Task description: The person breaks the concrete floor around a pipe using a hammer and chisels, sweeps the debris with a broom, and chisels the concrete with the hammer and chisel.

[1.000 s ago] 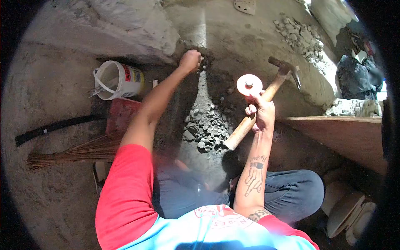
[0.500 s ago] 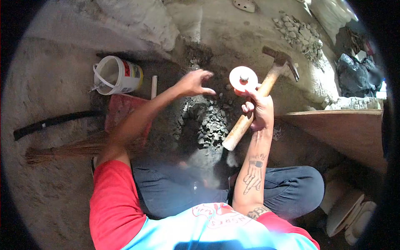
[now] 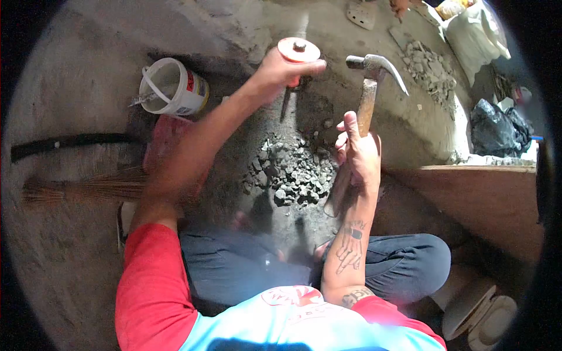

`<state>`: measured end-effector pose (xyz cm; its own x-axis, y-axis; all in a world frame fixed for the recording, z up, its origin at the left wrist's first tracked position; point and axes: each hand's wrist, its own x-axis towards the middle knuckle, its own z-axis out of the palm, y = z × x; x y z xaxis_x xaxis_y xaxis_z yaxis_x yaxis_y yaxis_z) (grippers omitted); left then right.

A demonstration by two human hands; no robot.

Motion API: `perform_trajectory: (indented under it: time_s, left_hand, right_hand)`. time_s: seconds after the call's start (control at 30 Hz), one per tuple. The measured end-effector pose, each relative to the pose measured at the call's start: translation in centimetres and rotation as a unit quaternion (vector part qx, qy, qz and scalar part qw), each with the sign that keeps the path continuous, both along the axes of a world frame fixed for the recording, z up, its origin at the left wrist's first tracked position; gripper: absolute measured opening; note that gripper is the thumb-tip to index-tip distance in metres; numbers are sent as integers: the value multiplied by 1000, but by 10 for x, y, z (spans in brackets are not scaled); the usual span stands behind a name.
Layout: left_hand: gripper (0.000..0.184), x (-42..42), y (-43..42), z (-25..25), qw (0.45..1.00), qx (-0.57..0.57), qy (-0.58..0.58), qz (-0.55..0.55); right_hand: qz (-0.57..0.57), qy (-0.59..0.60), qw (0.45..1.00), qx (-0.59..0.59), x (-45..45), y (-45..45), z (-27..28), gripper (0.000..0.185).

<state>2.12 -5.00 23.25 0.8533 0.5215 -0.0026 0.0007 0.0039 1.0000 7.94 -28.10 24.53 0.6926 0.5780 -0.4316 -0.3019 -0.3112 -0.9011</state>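
Observation:
My left hand (image 3: pixel 273 75) is closed around a chisel (image 3: pixel 300 54) with a round pale-orange hand guard. The chisel's metal head sticks up through the guard, and its dark shank points down toward the floor; I cannot tell whether the tip touches anything. A claw hammer (image 3: pixel 367 100) with a wooden handle is in my right hand (image 3: pixel 360 151), its steel head raised and the claw curving right. My right thumb lies up along the handle. Below and between both hands is a pile of broken grey rubble (image 3: pixel 298 175).
To the left stand a white bucket (image 3: pixel 170 88), a red dustpan-like piece (image 3: pixel 168 136), a straw broom (image 3: pixel 88 190) and a dark curved strip (image 3: pixel 76 143). A wooden panel (image 3: pixel 480 199) and black plastic bag (image 3: pixel 496 128) are at right, with more rubble (image 3: pixel 430 73) beyond.
The chisel has passed from my right hand to my left, which has moved up and away. My right hand now holds only the hammer, turned more upright.

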Motion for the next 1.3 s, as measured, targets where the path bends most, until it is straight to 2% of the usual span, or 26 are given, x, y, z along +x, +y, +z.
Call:
perform_trajectory:
  time_s: [0.03,0.07,0.1,0.17,0.2,0.27,0.33,0.4,0.53,0.6,0.63,0.67,0.7,0.73,0.8,0.83,0.87,0.9,0.93,1.0,1.03,1.13,1.17,1.2,1.27,1.3]
  left_hand:
    - [31,4,7,16,999,40,11,8]
    - [32,10,11,27,996,82,22,16]
    - [32,18,17,29,996,80,20,23]
    - [28,30,24,36,971,223,21,83]
    - [28,22,29,35,971,222,19,91]
    - [26,5,34,22,931,185,-137,285]
    - [21,-18,27,-9,856,41,-239,457]
    - [16,-45,14,-31,796,-161,-291,506]
    - [22,-55,14,-83,765,-131,-265,572]
    - [19,-47,23,-111,737,-123,-264,610]
    - [19,-39,30,-133,736,-127,-262,611]
    - [18,-27,42,-164,708,-144,-235,651]
    - [16,-23,45,-181,676,-159,-207,689]
    - [16,-27,42,-179,675,-163,-207,690]
    - [26,-35,43,-172,760,-170,-153,608]
    - [26,-37,40,-174,760,-172,-152,609]
    - [31,-38,42,-177,820,4,-46,571]
    - [35,-38,42,-182,842,177,65,506]
    - [35,-34,38,-187,842,168,69,508]
    - [47,-18,31,-180,853,42,-3,521]
    - [49,-14,31,-181,844,83,-17,529]
    - [55,-12,37,-181,851,126,-28,508]
    - [58,-13,40,-183,797,231,-2,559]
    - [58,-15,36,-187,798,222,6,560]
    - [55,-18,44,-184,806,84,-87,579]
    - [54,-13,55,-197,767,128,-166,606]
  right_hand:
    - [11,-59,998,-5,-1,1,9,52]
    - [-1,-73,995,61,-2,5,23,59]
    - [-2,-101,991,90,-1,11,37,59]
    - [28,-155,973,168,8,24,72,58]
    - [57,-179,958,218,13,37,90,56]
    - [155,-223,928,254,43,62,120,52]
    - [226,-261,913,217,66,69,164,48]
    - [210,-317,908,174,62,76,203,50]
    - [336,-411,843,81,77,84,225,45]
    - [377,-415,812,164,38,86,221,43]
    - [376,-351,854,77,26,81,222,43]
    - [406,-364,839,2,35,81,212,44]
    - [439,-365,821,0,40,82,203,44]
    - [471,-367,802,0,42,84,194,45]
    - [482,-351,799,-75,35,89,181,46]
    - [486,-351,796,-76,35,91,171,47]
    - [471,-364,800,-83,32,93,167,61]
    - [451,-374,809,-50,26,95,164,60]
    - [435,-381,816,-23,19,96,161,59]
    - [425,-373,824,-28,10,100,147,58]
    - [408,-373,833,-18,7,105,141,57]
    - [410,-454,791,22,-6,106,133,52]
    - [403,-453,794,40,-9,106,128,51]
    - [410,-448,794,32,-8,106,123,51]
    - [403,-414,816,13,-6,110,117,52]
    - [405,-420,812,0,-6,113,118,53]
